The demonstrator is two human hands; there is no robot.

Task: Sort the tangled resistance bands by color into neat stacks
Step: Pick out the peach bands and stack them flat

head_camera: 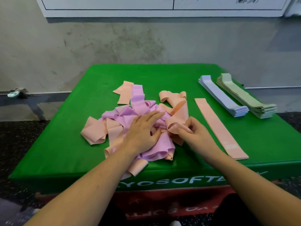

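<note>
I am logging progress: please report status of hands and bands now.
Left hand flat on tangled pile. Right hand pinches peach band. Blue stack, green stack done. Nothing blocking.

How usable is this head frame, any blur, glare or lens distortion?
Head view: even, soft light, no glare; wide-angle bowing bends the green table edges; the band pile is sharp, the right hand slightly smeared, the whiteboard writing illegible.

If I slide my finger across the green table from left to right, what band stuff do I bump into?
Tangled pink and purple pile → flat peach band → blue stack → green stack.
</note>
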